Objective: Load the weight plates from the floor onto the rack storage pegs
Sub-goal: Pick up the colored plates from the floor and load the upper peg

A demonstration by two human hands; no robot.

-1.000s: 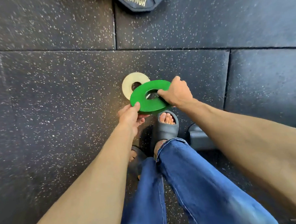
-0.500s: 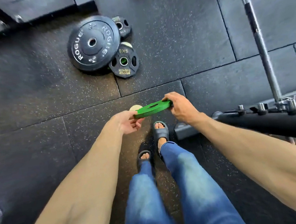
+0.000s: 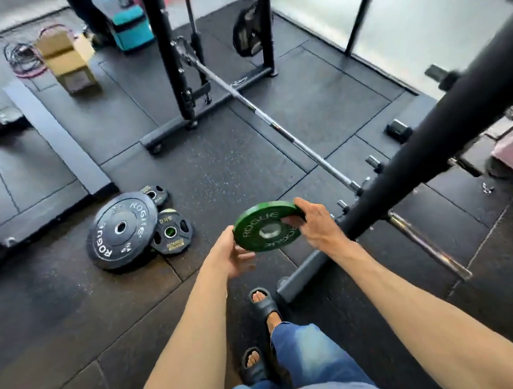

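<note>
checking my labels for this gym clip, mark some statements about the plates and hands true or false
1. The green round ROGUE weight plate is held off the floor. True.
2. The right hand has its grip on that plate's rim. True.
3. The large black ROGUE bumper plate hangs on a peg. False: it lies on the floor.
4. The left hand holds the silver barbell. False: it touches the green plate; the barbell is untouched.

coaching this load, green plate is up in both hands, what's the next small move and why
Probably swing the green plate right and tip it upright, so its centre hole faces the chrome peg on the rack. The right hand grips its rim, the left hand only touches the opposite edge, and the plate lies nearly flat, short of the peg.
</note>
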